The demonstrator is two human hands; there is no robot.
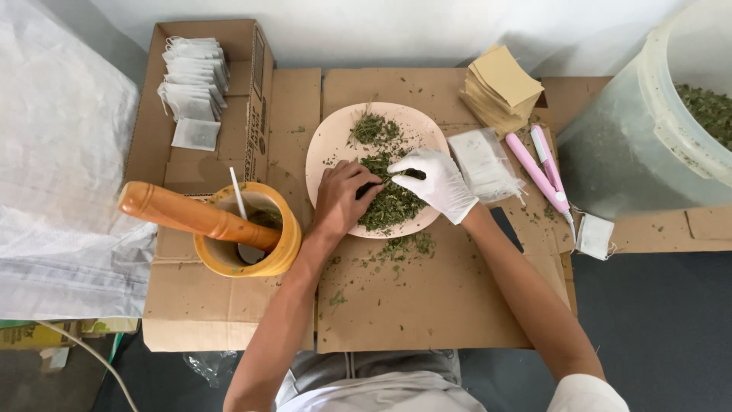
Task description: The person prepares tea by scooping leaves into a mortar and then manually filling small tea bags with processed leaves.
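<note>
A pale pink plate [334, 141] lies on flattened cardboard and carries a pile of dried green herb [390, 202]. My bare left hand [341, 197] rests on the plate's near left side, its fingers curled over a small dark thing that is mostly hidden. My right hand [433, 180], in a white glove, meets it over the herb pile, fingertips pinching at the same spot. Loose herb crumbs [402, 246] lie on the cardboard just below the plate.
A yellow wooden mortar [229, 255] with a pestle [183, 214] and a spoon stands left. Filled white tea bags [194, 80] sit in a box lid. Tan paper squares [499, 84], a bag of empty sachets [482, 162], a pink sealer [541, 172] and a herb bucket [679, 114] are right.
</note>
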